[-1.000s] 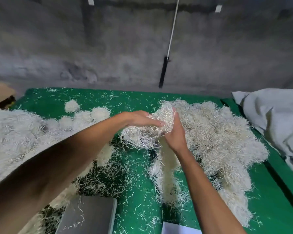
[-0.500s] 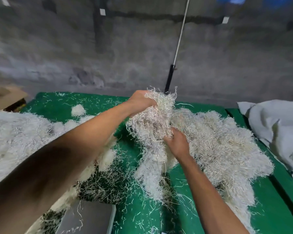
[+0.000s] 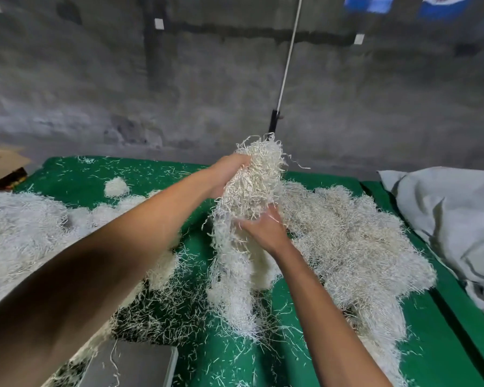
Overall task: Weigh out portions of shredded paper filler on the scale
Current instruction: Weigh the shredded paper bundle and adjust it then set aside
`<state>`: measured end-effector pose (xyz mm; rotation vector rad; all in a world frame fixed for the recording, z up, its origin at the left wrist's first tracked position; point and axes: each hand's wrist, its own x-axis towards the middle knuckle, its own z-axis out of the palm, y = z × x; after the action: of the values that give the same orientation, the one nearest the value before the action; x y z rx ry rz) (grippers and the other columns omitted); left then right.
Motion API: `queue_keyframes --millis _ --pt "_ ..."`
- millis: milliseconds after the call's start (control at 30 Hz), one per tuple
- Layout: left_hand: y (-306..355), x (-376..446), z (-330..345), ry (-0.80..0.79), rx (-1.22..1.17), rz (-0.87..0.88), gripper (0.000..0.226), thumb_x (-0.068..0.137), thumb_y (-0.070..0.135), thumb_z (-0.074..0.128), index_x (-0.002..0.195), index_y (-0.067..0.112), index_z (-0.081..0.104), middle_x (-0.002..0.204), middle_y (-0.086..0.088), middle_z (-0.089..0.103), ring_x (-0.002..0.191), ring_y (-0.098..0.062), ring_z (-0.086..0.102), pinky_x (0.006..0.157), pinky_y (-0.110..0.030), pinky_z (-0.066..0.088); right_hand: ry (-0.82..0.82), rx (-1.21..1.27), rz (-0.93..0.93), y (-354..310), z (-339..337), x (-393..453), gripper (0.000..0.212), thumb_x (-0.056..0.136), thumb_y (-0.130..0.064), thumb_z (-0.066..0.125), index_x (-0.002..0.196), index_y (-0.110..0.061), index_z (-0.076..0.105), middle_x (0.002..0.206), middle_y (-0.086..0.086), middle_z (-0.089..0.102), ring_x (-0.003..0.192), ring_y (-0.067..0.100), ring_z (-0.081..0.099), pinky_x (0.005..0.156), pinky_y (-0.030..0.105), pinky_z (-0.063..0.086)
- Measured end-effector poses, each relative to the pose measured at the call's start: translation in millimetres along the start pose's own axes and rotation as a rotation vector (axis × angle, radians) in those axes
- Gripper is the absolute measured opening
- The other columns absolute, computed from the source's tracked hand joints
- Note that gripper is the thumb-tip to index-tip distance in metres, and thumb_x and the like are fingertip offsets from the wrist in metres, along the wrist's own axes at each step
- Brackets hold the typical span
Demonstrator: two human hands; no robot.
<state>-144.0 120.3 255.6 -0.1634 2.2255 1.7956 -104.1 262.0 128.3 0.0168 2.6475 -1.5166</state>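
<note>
Surface: green mat (image 3: pixel 235 358) strewn with loose paper strands, bare concrete wall behind.
Nearest, below left forearm: grey flat platform (image 3: pixel 129 367), probably the scale; only a few stray strands on it, no portion loaded.
Right hand (image 3: pixel 263 233): fingers curled into the lower middle of the clump, gripping it from the near side.
Clump of shredded paper filler (image 3: pixel 249 208): held between both hands above the mat; long axis roughly vertical, top tuft pointing up toward the wall, tail trailing down and slightly toward the viewer, its lower end reaching loose filler on the mat.
Left hand (image 3: pixel 229 174): above and beyond the right hand, fingers closed on the upper part of the clump.
Right of hands: main heap (image 3: pixel 347 241), large.
Left of hands: second heap (image 3: pixel 20 227); small balls (image 3: pixel 116 187) beyond it, possibly finished portions.
Far right: grey sack (image 3: pixel 444 213).
Progress (judged): portion being separated; weighing of this one not yet done, much filler left.
</note>
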Motion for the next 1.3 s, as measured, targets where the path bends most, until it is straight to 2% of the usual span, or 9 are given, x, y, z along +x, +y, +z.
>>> queue_keyframes --millis 100,267,533,700,767,900,967,1200,1300 --pt "9 -3 15 -0.048 -0.005 0.013 0.079 0.086 0.042 0.048 0.157 0.021 0.019 0.166 -0.012 0.013 0.151 -0.035 0.016 0.117 -0.057 0.017 0.127 -0.051 -0.021 -9 6 16 0.022 0.094 -0.014 0.064 0.074 -0.009 0.057 0.073 -0.001 0.057 0.055 0.010 0.055 0.054 0.021 0.046" --pt "27 -9 -11 0.122 0.236 0.212 0.065 0.081 0.037 0.043 0.137 0.004 0.045 0.161 -0.018 0.028 0.143 -0.035 0.031 0.115 -0.054 0.024 0.248 -0.472 0.073 56 -11 11 0.047 0.096 -0.024 0.071 0.140 -0.015 0.056 0.109 0.001 0.066 0.077 0.008 0.058 0.056 0.022 0.042" --pt "-15 -2 -45 -0.294 0.982 0.072 0.117 0.056 0.094 0.061 0.149 0.025 0.042 0.153 0.001 0.046 0.135 -0.027 0.050 0.111 -0.059 0.039 0.340 -0.161 0.426 90 -41 20 0.022 0.098 -0.007 0.065 0.117 -0.001 0.054 0.094 0.012 0.062 0.064 0.014 0.050 0.050 0.025 0.040" --pt "-41 10 -52 -0.052 1.571 0.107 0.055 0.072 0.060 0.078 0.097 0.013 0.066 0.092 0.001 0.070 0.081 -0.014 0.068 0.084 -0.040 0.061 0.460 -0.009 0.327 78 -52 27 0.062 0.094 0.000 0.065 0.151 -0.008 0.043 0.091 0.011 0.070 0.057 0.016 0.052 0.047 0.030 0.040" --pt "-37 13 -54 0.111 1.662 0.245 0.049 0.076 0.058 0.074 0.103 0.019 0.061 0.096 0.001 0.064 0.094 -0.016 0.061 0.095 -0.048 0.054 0.457 -0.055 0.320 88 -46 21 0.066 0.093 0.002 0.062 0.154 -0.010 0.040 0.093 0.007 0.071 0.055 0.017 0.051 0.044 0.029 0.040" --pt "-29 17 -76 0.341 0.979 0.140 0.052 0.080 0.040 0.072 0.121 0.011 0.058 0.101 -0.002 0.066 0.082 -0.016 0.064 0.072 -0.033 0.058 0.411 -0.090 0.491 121 -48 2 0.038 0.098 -0.011 0.065 0.133 0.002 0.055 0.084 0.013 0.066 0.063 0.025 0.065 0.066 0.042 0.063" --pt "-28 21 -96 0.323 0.587 0.013 0.060 0.084 0.045 0.073 0.125 0.004 0.056 0.122 -0.012 0.063 0.105 -0.028 0.065 0.089 -0.042 0.059 0.350 -0.215 0.514 137 -48 -9 0.025 0.098 -0.015 0.067 0.115 0.002 0.060 0.083 0.013 0.066 0.067 0.025 0.066 0.070 0.047 0.064" --pt "-32 24 -73 -0.092 0.584 -0.023 0.094 0.078 0.074 0.055 0.156 0.026 0.032 0.164 -0.004 0.026 0.149 -0.033 0.029 0.116 -0.066 0.025 0.007 -0.348 0.017 43 -35 0 0.095 0.083 -0.048 0.080 0.158 -0.016 0.031 0.159 0.013 0.040 0.141 0.034 0.046 0.115 0.054 0.042" --pt "-34 24 -53 -0.250 0.731 -0.011 0.103 0.074 0.089 0.045 0.158 0.033 0.026 0.167 0.000 0.015 0.152 -0.029 0.022 0.120 -0.061 0.017 0.009 -0.105 -0.243 -16 -31 6 0.092 0.085 -0.043 0.079 0.159 -0.024 0.029 0.156 -0.002 0.043 0.140 0.021 0.044 0.114 0.047 0.041"
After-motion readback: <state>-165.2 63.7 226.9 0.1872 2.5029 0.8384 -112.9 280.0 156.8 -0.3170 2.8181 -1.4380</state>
